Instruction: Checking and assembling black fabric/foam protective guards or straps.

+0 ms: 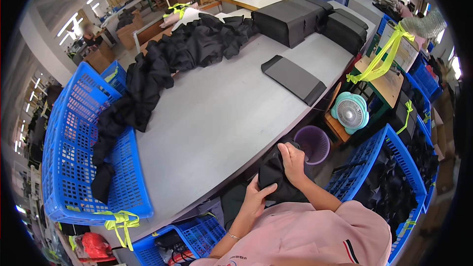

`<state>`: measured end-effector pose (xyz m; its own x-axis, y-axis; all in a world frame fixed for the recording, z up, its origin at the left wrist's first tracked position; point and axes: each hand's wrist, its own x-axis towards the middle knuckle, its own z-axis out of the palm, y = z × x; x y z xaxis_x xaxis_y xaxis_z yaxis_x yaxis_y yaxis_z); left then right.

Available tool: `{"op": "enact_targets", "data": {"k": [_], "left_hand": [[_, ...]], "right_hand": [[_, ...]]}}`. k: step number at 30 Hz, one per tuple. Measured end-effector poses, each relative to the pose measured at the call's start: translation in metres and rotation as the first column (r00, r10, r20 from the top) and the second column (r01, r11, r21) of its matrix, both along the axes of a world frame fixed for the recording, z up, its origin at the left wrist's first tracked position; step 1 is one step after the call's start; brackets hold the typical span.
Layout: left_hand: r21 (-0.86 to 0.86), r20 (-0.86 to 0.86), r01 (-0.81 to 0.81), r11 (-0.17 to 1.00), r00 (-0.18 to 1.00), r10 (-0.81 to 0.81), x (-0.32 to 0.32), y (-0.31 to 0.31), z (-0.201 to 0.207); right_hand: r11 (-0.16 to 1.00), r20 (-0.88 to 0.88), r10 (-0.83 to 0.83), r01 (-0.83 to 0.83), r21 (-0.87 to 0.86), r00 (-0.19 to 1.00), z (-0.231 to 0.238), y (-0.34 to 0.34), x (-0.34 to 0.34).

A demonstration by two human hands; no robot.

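A piece of black cloth (pixel 274 173) is bunched between my two hands, just off the near edge of the table. My left hand (pixel 255 197) is closed on its lower left part, thumb on top. Higher up and to the right, my right hand (pixel 292 161) grips the cloth with curled fingers. Part of the cloth hangs toward my lap, and my hands hide some of it. Beyond them, a flat folded black piece (pixel 294 80) lies on the grey table (pixel 197 118).
A long heap of black cloth (pixel 197 44) runs along the far edge into a blue basket (pixel 79 138) at left. Stacked black pieces (pixel 288 19) stand at the back. At right are a purple bin (pixel 322 150), a teal fan (pixel 350 112) and a cloth-filled blue basket (pixel 416 177).
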<state>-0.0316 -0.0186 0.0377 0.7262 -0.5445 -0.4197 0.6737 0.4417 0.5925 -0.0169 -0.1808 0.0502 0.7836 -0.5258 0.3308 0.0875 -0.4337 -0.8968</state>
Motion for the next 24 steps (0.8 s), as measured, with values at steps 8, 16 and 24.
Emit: {"op": "enact_targets", "data": {"k": [8, 16, 24], "left_hand": [[-0.166, 0.063, 0.012, 0.986, 0.998, -0.001, -0.002, 0.024, -0.002], [-0.537, -0.056, 0.018, 0.843, 0.997, -0.057, 0.000, 0.045, -0.032], [-0.072, 0.508, 0.237, 0.969, 0.845, -0.168, 0.029, 0.044, -0.005]], "right_hand": [[0.851, -0.285, 0.433, -0.283, 0.443, 0.855, -0.064, 0.002, 0.009], [0.734, -0.190, 0.671, -0.606, 0.307, 0.716, -0.187, 0.081, -0.050], [0.603, -0.057, 0.785, -0.740, 0.300, 0.617, -0.127, 0.037, -0.025]]}}
